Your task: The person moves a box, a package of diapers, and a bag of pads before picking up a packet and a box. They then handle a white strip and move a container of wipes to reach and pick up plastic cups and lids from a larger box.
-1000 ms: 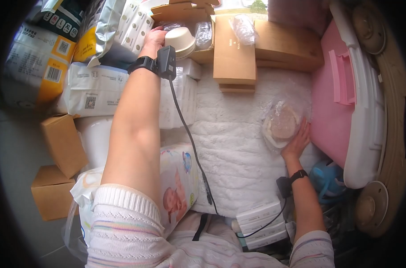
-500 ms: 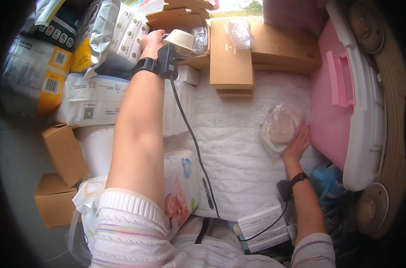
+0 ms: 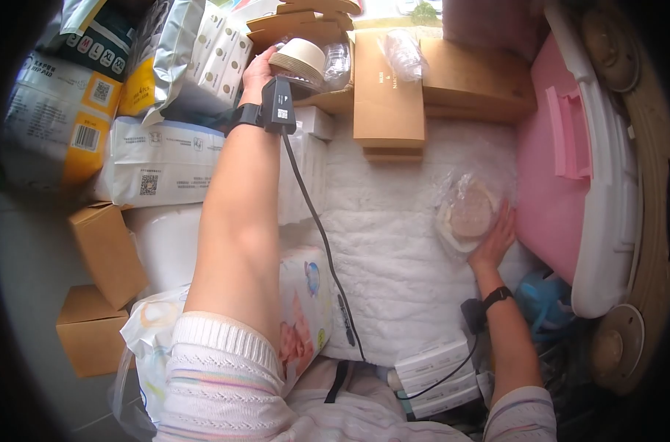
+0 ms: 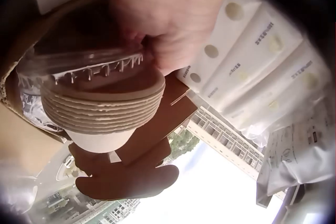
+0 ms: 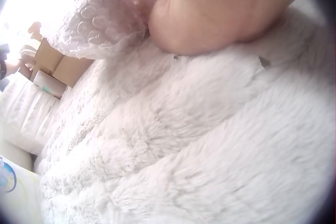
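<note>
At the back, my left hand (image 3: pixel 258 72) grips a stack of pale paper bowls (image 3: pixel 300 59) by its rim side, at the mouth of an open cardboard box. The left wrist view shows the nested bowls (image 4: pixel 100 111) bottom down in the picture, with a clear plastic lid (image 4: pixel 94 69) along the top bowl's opening. Part of the fingers is hidden there. My right hand (image 3: pixel 495 241) rests on the white plush mat (image 3: pixel 386 280) with fingers extended, right against a round item in bubble wrap (image 3: pixel 467 210). The wrapping (image 5: pixel 100 24) blurs what is inside.
Long cardboard boxes (image 3: pixel 389 110) lie at the back, one bearing a clear plastic bundle (image 3: pixel 403 55). A pink bin (image 3: pixel 541 177) stands at right. Packaged pads (image 3: pixel 166 158) and tissue packs (image 3: pixel 216 59) crowd the left. Small white boxes (image 3: pixel 434 376) sit near my lap.
My left hand has shifted slightly with the bowls, and the stack's tilt has changed, so more of its layered rims show. My right hand stays beside the wrapped item.
</note>
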### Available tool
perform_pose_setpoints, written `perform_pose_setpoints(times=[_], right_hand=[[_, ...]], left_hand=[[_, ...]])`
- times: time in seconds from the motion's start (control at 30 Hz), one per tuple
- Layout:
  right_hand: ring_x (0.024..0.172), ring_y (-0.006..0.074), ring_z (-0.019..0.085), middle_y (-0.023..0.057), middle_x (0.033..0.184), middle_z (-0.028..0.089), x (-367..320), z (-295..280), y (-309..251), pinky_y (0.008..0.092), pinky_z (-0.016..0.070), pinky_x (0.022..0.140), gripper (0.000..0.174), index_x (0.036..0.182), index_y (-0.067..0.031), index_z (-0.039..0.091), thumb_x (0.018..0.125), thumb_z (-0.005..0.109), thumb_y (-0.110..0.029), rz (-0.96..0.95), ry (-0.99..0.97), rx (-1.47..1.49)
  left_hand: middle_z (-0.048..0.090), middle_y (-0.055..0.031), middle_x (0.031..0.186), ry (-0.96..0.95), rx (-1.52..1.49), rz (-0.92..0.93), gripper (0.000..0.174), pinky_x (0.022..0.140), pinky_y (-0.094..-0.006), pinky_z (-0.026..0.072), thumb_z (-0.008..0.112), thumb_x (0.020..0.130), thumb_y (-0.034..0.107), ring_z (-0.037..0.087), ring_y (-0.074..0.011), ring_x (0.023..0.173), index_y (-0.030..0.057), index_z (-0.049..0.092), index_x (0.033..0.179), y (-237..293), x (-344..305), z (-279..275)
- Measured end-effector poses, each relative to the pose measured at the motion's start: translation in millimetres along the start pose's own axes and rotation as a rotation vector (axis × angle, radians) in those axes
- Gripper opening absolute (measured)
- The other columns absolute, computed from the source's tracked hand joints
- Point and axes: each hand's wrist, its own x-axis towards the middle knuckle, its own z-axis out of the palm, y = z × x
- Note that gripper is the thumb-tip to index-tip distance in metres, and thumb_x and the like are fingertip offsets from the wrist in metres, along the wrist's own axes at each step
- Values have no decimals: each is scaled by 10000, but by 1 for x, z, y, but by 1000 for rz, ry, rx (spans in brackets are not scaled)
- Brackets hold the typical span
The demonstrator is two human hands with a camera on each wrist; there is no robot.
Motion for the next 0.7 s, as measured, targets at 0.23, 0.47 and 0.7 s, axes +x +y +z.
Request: perform_pose_setpoints(times=[0.23,0.47,0.7], right_hand=[[1354,324,143,93,1488,126,2,4,3,414,139,1088,1018,1412,-6,112,591,714,-29,12,-2,15],[1345,325,159,127,1459,161,2,6,3,406,138,1088,1040,1427,-36,85,590,701,-6,35,-22,14],[1346,326,155,128,1463,144,1,3,3,402,127,1087,1051,1424,-29,79,572,693,15,41,-3,37]], left_hand=[[681,-111,886,-15,356,-181,232,555,-356,571,619,854,178,677,-209,726,50,614,1047,21,-36,48],[658,-152,925,139,553,-16,335,651,-355,565,700,745,98,665,-243,751,7,601,1052,13,-11,45],[639,-117,891,217,1149,373,413,668,-369,522,734,613,109,634,-245,756,12,613,995,51,-24,85]])
